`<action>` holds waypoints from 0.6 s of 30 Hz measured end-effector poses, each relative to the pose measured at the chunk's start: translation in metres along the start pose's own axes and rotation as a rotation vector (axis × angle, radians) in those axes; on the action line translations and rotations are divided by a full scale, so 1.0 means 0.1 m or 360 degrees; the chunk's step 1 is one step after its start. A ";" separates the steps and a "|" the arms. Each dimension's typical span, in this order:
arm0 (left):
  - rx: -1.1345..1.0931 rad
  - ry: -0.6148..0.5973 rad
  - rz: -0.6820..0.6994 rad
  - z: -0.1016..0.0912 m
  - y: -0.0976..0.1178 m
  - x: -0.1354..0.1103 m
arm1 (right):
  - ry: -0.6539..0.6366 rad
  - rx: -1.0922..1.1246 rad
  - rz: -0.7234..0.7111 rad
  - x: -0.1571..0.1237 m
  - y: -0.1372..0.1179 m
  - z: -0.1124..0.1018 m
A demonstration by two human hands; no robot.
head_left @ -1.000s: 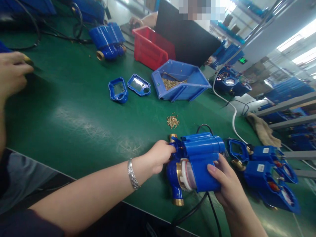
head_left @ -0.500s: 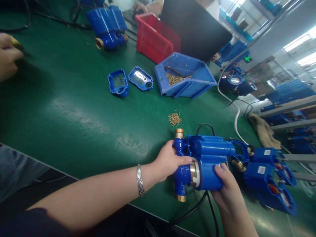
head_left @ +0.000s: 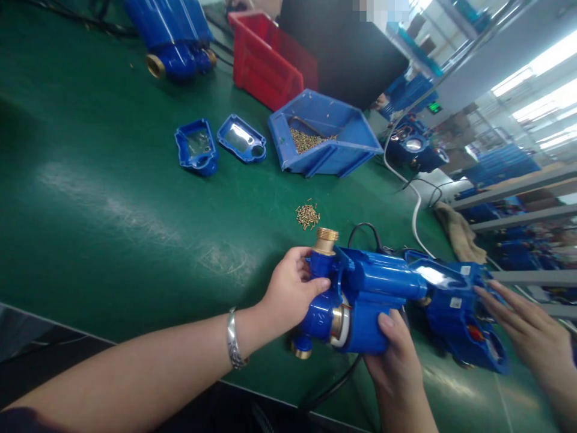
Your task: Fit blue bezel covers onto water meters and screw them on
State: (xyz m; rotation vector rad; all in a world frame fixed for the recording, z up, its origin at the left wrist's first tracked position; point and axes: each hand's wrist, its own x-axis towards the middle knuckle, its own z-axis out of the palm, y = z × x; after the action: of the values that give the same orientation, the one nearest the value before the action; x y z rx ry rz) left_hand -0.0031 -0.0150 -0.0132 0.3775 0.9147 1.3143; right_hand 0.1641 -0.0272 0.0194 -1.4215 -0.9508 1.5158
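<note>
A blue water meter with brass threaded ends is held above the green table, tilted. My left hand wraps round its pipe body, the thumb lying across the blue casting. My right hand grips the blue plastic housing from below, thumb on its near side. Between pipe and housing shows a brass collar with a white ring beside it. A black cable hangs beneath the meter. Just beyond it on the table lies a small heap of brass screws.
A blue bin of screws and a red bin stand at the back. Two blue covers lie left of them. Another meter is at upper left. At right, a co-worker's hand is over more blue meters.
The meter has turned in my hands, its upper brass end tipping toward me. A co-worker's hand has come in at right; the hand at far left has gone from view.
</note>
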 end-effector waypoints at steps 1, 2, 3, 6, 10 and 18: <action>0.0016 -0.0017 0.0014 -0.01 0.02 -0.01 | 0.0007 0.0001 0.0018 -0.02 -0.01 0.02; 0.0035 -0.0028 0.0024 -0.02 0.03 -0.01 | 0.0010 -0.0005 0.0036 -0.03 -0.01 0.04; 0.0056 -0.0030 0.0030 -0.03 0.04 -0.02 | 0.0013 -0.0010 0.0048 -0.04 -0.02 0.05; 0.0116 -0.0018 0.0029 -0.04 0.06 -0.02 | 0.0051 0.0028 0.0068 -0.06 -0.02 0.08; 0.0174 -0.0035 0.0054 -0.05 0.08 -0.01 | 0.0028 0.0124 0.0101 -0.08 -0.02 0.09; 0.0285 -0.0005 0.0085 -0.05 0.12 -0.01 | -0.0085 0.0119 0.0149 -0.06 0.03 0.07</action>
State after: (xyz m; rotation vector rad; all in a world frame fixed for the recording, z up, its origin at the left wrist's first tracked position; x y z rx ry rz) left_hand -0.0153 -0.0144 -0.0074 0.5459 1.0288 1.2836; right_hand 0.1568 -0.0342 0.0191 -1.3953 -0.8606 1.6487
